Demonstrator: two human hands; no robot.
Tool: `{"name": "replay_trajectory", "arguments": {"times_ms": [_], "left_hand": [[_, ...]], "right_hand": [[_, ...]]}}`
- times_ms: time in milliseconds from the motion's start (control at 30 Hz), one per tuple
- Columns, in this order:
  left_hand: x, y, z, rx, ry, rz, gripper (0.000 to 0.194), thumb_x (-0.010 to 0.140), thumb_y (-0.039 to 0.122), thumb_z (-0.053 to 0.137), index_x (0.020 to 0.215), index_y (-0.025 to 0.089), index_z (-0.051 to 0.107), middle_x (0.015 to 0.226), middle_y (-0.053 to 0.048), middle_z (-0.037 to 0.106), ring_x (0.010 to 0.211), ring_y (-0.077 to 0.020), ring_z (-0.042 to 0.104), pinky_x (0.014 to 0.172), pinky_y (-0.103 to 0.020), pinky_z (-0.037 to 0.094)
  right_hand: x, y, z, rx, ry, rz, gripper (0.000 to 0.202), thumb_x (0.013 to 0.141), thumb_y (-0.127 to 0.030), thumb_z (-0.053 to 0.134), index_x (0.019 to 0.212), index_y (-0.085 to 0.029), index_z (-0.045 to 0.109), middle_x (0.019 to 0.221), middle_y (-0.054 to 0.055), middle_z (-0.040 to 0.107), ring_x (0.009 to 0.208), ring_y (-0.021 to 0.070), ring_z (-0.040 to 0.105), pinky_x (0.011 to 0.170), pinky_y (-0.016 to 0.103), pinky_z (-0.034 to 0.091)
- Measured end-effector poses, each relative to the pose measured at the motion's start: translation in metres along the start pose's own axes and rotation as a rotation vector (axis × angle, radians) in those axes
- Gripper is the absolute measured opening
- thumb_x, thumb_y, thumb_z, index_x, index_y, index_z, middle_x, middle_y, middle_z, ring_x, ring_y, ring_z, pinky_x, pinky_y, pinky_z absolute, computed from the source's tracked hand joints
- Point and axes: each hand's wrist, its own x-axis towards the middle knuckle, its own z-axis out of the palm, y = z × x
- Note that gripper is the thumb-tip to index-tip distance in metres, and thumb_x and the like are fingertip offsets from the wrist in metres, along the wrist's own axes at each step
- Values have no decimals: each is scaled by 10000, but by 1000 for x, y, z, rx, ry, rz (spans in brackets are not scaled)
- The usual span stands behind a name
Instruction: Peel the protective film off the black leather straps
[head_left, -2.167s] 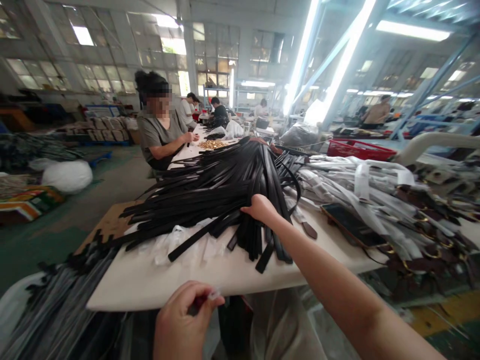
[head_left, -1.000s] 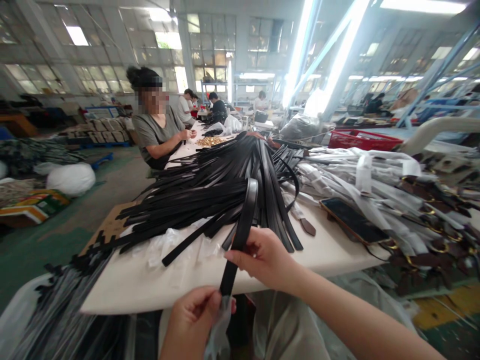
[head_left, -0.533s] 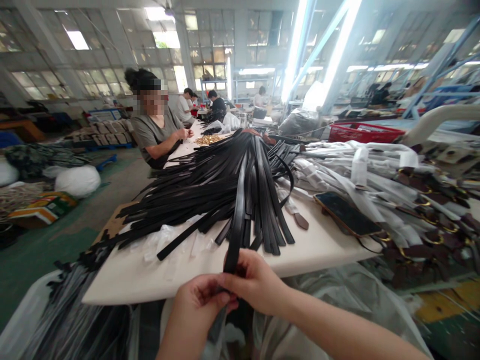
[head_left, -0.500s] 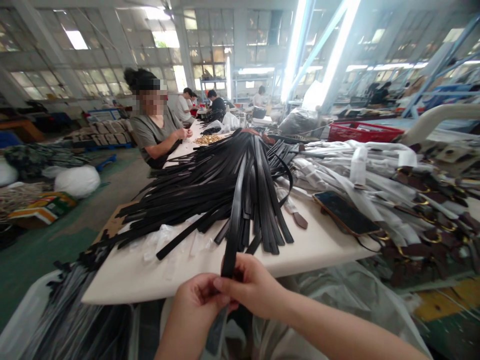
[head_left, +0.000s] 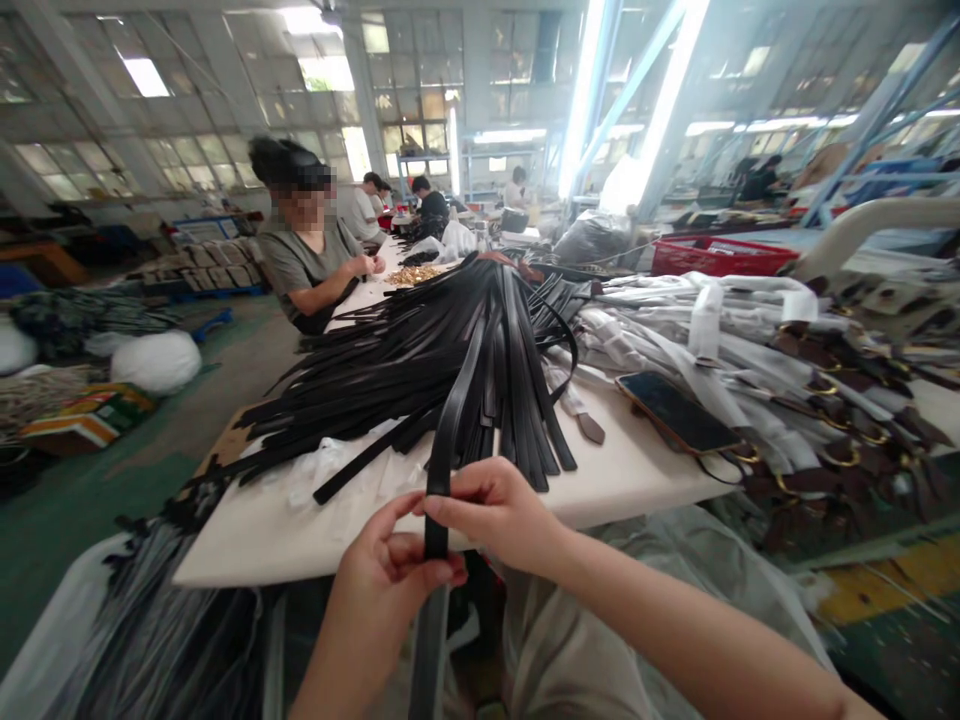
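A black strap (head_left: 437,532) runs from the pile of black straps (head_left: 480,340) down past the table's front edge and hangs below it. My right hand (head_left: 495,505) pinches this strap from the right, its thumb across the front. Just below and to the left, my left hand (head_left: 397,560) has its fingers closed around the same strap. The pile fans out over the white table (head_left: 615,480), with crumpled clear plastic (head_left: 322,470) under its left side.
A phone (head_left: 679,412) lies right of the pile, beside plastic-wrapped handles (head_left: 720,350) with brown ends. A person (head_left: 311,250) works at the table's left side. Plastic-covered black straps (head_left: 180,620) hang at lower left. A red crate (head_left: 720,257) stands behind.
My right hand has moved up along the strap, and a stretch of it now shows between my hands. My left hand's fingers have shifted slightly. The view has moved a little.
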Motion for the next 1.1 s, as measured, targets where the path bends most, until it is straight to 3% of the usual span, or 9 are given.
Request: {"name": "replay_trajectory", "arguments": {"times_ms": [200, 333, 467, 533, 667, 833, 900, 1000, 1100], "left_hand": [[-6, 47, -2, 116, 180, 409, 624, 602, 167, 839, 1172, 208, 590, 636, 31, 755, 617, -214, 743, 618, -248, 612], [-6, 86, -4, 163, 318, 768, 515, 645, 176, 851, 1108, 270, 648, 728, 62, 781, 634, -154, 745, 608, -151, 600], [9, 107, -9, 13, 278, 905, 402, 713, 134, 801, 1063, 255, 643, 724, 58, 779, 631, -157, 744, 659, -237, 642], [23, 110, -14, -67, 251, 893, 403, 697, 109, 801, 1043, 225, 632, 691, 41, 772, 608, -167, 740, 645, -270, 650], [49, 107, -24, -185, 287, 821, 434, 625, 91, 813, 1002, 167, 612, 659, 4, 761, 595, -179, 735, 631, -282, 646], [60, 91, -20, -266, 345, 776, 444, 599, 93, 806, 983, 144, 589, 665, -14, 758, 615, -170, 733, 681, -297, 634], [60, 85, -13, -275, 357, 782, 445, 615, 96, 806, 995, 143, 579, 673, -21, 761, 625, -171, 734, 706, -309, 632], [61, 82, -9, -253, 400, 838, 435, 635, 92, 806, 1002, 151, 581, 696, -20, 766, 633, -174, 735, 719, -321, 633], [69, 85, -17, -240, 427, 862, 431, 625, 75, 808, 987, 156, 588, 692, -15, 764, 623, -177, 734, 701, -312, 634]], "right_hand": [[30, -82, 3, -80, -233, -278, 411, 866, -485, 622, 650, -141, 562, 559, -50, 427, 505, 64, 419, 454, 183, 313], [36, -111, 7, 13, -177, -409, 458, 828, -567, 633, 1032, -158, 600, 736, -22, 547, 666, 111, 566, 625, 225, 474], [16, -53, 16, -213, -315, -304, 550, 668, -434, 828, 1091, -156, 611, 1010, 57, 629, 942, 195, 598, 835, 289, 467], [-3, -4, 25, -254, -408, -125, 238, 843, -378, 658, 849, -141, 668, 767, 14, 606, 717, 142, 564, 670, 248, 438], [-43, 65, 40, -85, -303, 91, 398, 885, -490, 575, 680, -148, 577, 616, -21, 497, 582, 101, 430, 534, 218, 322], [-55, 75, 53, 316, -186, 99, 713, 626, -611, 807, 1138, -219, 503, 1055, 65, 593, 932, 191, 575, 793, 289, 436], [-48, 77, 62, 350, 12, 100, 798, 511, -521, 901, 1133, -236, 491, 948, 26, 592, 868, 180, 580, 742, 268, 450], [-41, 86, 67, 378, 300, 109, 545, 678, -597, 772, 981, -239, 494, 725, -55, 466, 512, 80, 413, 448, 193, 346], [-48, 92, 57, 415, 316, 108, 504, 715, -641, 716, 875, -230, 473, 681, -72, 427, 404, 29, 206, 343, 180, 175]]}}
